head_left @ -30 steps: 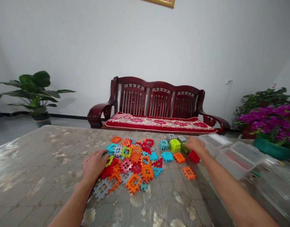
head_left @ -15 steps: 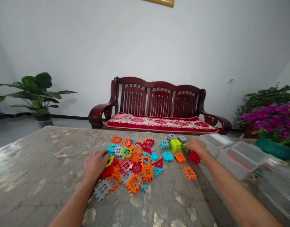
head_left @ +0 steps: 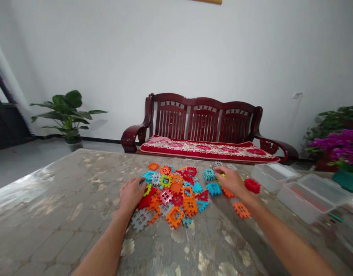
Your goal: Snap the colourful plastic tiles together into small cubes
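Observation:
My left hand lies at the left side of a loose pile of notched plastic building pieces, its fingers loosely extended over the edge. Near it are a grey window-shaped piece, a lime green piece and a red piece. My right hand is over the small stacks to the right, fingers apart, with nothing visible in it. Its fingertips are beside a teal stack; whether they touch cannot be seen. The hand mostly hides the lime green stack and partly covers an orange stack.
A red stack and an orange piece lie right of my right hand. Clear plastic boxes stand at the table's right side, near purple flowers. A wooden bench stands behind the patterned table.
My right hand has moved left from beside the red stack to above the lime green stack. My left hand stays at the pile. The view has turned slightly left.

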Demonstrator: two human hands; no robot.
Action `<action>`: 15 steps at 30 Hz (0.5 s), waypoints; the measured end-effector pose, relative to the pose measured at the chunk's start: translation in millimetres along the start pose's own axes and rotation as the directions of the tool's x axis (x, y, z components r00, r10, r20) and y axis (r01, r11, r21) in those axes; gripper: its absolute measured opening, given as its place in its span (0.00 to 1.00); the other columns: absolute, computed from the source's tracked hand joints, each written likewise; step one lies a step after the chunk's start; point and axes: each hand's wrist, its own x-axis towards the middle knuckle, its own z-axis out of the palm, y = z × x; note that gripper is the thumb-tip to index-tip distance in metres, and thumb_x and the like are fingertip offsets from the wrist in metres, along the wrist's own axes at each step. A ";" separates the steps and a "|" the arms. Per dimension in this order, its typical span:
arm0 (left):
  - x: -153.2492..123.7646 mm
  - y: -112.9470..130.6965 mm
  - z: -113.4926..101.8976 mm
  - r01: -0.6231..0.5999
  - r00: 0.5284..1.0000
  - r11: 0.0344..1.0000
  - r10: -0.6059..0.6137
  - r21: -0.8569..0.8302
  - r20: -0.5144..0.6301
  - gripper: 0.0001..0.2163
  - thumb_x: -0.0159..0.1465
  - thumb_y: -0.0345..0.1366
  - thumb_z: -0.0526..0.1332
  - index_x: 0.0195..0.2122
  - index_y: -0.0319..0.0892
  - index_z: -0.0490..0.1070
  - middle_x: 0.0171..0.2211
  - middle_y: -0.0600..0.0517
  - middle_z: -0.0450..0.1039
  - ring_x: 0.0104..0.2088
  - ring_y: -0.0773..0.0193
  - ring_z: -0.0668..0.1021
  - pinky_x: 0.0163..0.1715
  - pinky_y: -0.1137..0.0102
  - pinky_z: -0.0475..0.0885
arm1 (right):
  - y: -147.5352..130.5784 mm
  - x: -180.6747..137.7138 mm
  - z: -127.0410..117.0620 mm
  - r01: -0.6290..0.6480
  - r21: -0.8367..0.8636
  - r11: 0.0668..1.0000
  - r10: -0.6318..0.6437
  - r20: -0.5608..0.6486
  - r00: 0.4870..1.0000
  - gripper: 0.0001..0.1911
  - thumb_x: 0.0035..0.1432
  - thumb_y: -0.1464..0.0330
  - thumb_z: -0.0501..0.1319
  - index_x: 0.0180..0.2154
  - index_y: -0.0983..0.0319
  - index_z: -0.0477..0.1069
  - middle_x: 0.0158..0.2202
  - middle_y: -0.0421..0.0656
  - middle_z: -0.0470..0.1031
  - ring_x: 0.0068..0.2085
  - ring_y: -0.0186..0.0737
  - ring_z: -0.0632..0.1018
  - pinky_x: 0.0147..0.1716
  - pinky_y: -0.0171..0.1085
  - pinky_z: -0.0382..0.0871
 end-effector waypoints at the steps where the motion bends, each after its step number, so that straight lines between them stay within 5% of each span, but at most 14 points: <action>1: -0.7 1.3 -1.2 0.003 1.000 1.000 -0.003 -0.004 0.004 0.18 0.67 0.42 0.52 0.52 0.48 0.77 0.56 0.46 0.77 0.57 0.51 0.75 0.58 0.57 0.66 | -16.0 -8.6 12.0 0.064 0.056 0.996 -0.067 0.050 0.996 0.17 0.58 0.69 0.58 0.47 0.57 0.79 0.45 0.43 0.83 0.46 0.44 0.81 0.48 0.40 0.72; 7: -2.7 4.4 -4.4 0.010 1.000 1.000 -0.010 -0.026 0.024 0.19 0.67 0.45 0.53 0.53 0.48 0.76 0.58 0.45 0.75 0.58 0.51 0.74 0.60 0.55 0.63 | -101.1 -35.2 76.0 0.240 0.224 0.945 -0.278 0.159 0.947 0.19 0.57 0.71 0.59 0.50 0.56 0.78 0.51 0.43 0.81 0.52 0.44 0.79 0.55 0.42 0.69; 15: -2.8 4.8 -2.2 0.009 1.000 0.999 -0.009 -0.037 0.013 0.20 0.66 0.48 0.55 0.54 0.48 0.76 0.58 0.45 0.75 0.58 0.50 0.74 0.60 0.55 0.62 | -162.0 -2.0 105.2 0.244 -0.020 0.970 -0.234 0.208 0.950 0.31 0.55 0.60 0.65 0.60 0.56 0.66 0.56 0.47 0.76 0.57 0.52 0.73 0.55 0.46 0.65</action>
